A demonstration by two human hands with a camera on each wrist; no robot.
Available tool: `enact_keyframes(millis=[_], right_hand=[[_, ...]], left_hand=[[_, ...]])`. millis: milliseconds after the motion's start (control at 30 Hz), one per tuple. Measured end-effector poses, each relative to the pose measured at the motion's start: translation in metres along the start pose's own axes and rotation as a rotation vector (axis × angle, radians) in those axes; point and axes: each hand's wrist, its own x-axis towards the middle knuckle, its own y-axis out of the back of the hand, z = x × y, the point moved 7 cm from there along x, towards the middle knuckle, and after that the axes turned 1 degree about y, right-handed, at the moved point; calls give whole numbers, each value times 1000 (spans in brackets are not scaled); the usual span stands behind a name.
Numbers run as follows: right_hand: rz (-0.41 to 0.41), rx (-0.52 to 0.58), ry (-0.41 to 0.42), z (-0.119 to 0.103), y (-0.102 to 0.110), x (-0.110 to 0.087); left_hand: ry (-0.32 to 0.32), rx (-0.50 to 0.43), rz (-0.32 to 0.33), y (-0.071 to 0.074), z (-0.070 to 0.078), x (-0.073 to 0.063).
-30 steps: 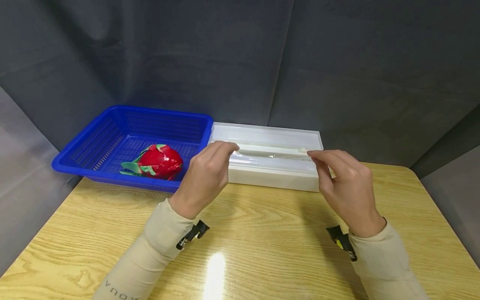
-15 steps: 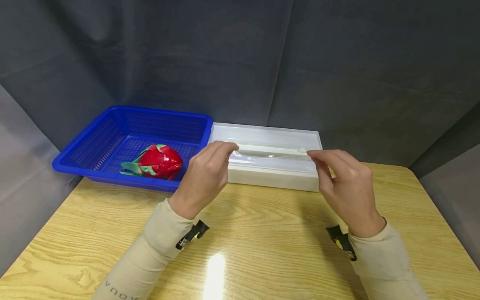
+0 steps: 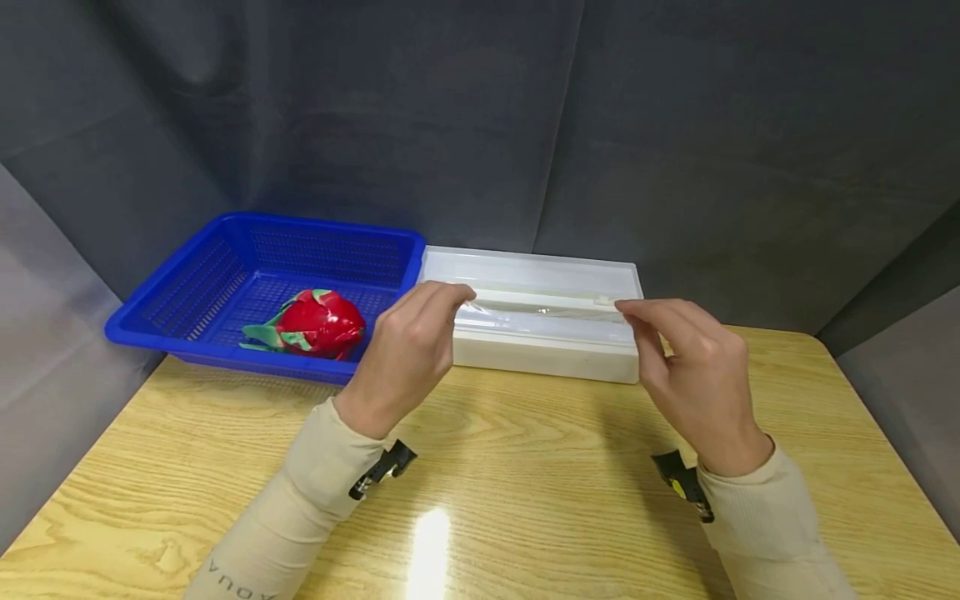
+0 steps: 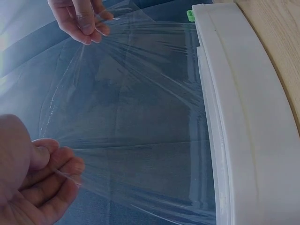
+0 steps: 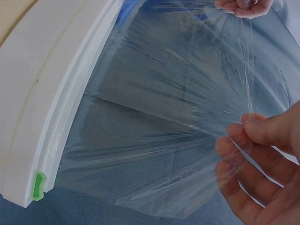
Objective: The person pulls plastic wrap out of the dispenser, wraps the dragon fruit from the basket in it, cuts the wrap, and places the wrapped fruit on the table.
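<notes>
Clear plastic wrap [image 4: 136,108] stretches from a long white dispenser box [image 3: 543,358] up to both hands. My left hand [image 3: 412,354] pinches one corner of the film between thumb and fingers, above the box's left end. The other corner is pinched by my right hand [image 3: 693,375], over the box's right end. In the right wrist view the film [image 5: 154,108] fans out in creases from the right fingertips [image 5: 251,124]. A small green piece [image 5: 38,186] sits at the end of the box. The box's lid [image 3: 525,265] stands raised behind the film.
Left of the dispenser stands a blue plastic basket [image 3: 330,223], touching or nearly touching it. Inside lies a red dragon fruit [image 3: 322,323] with green leaf tips. Everything rests on a wood-grain table [image 3: 510,483], with a dark grey curtain [image 3: 480,125] behind.
Almost nothing differs. Both hands keep their pinch on the film, and the left hand has shifted very slightly left.
</notes>
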Motion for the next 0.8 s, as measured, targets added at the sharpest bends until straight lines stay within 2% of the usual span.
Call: enact_keyframes(millis=[267, 800], right_hand=[[-39, -4, -20, -2, 2, 2], [12, 46, -36, -4, 7, 2]], left_hand=[[-8, 0, 13, 4, 3, 1], [-15, -4, 41, 10, 4, 2]])
